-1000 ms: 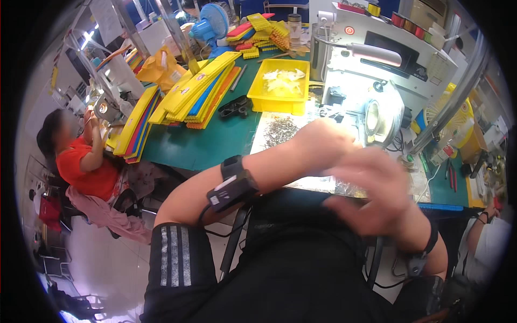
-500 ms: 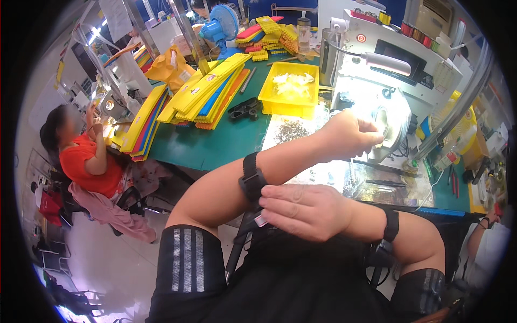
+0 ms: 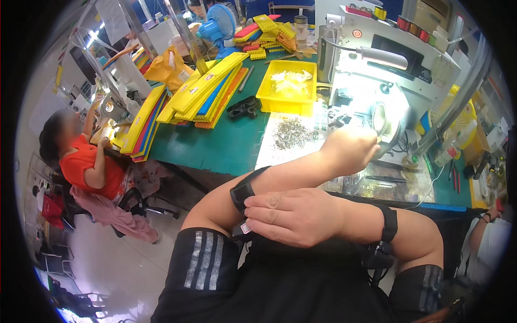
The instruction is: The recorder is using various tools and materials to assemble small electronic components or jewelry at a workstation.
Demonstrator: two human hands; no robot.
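My left hand [image 3: 350, 152] is closed in a loose fist above the lit work surface, in front of a machine with a round pale disc [image 3: 379, 118]; nothing shows in its fingers. Strapped round my left forearm is a small black box-shaped device [image 3: 242, 194]. Across it lies my right hand [image 3: 295, 216], its fingers together and their tips on the device's lower edge; the thumb is hidden. A small white-and-pink tag [image 3: 246, 227] peeks out under those fingertips. A second black strapped device [image 3: 380, 253] sits on my right forearm.
A yellow bin [image 3: 286, 102] with whitish pieces stands beyond a scatter of tiny dark parts [image 3: 292, 133]. Stacked yellow, blue and orange ribbed strips [image 3: 207, 94] lie leftward, near a blue fan [image 3: 218, 24]. A lamp [image 3: 382, 56] overhangs the machine. A person in red [image 3: 89, 167] sits at left.
My left forearm and fist have come down and a little toward me. The right hand has shifted slightly left, keeping to the strapped device. The person in red has raised an arm.
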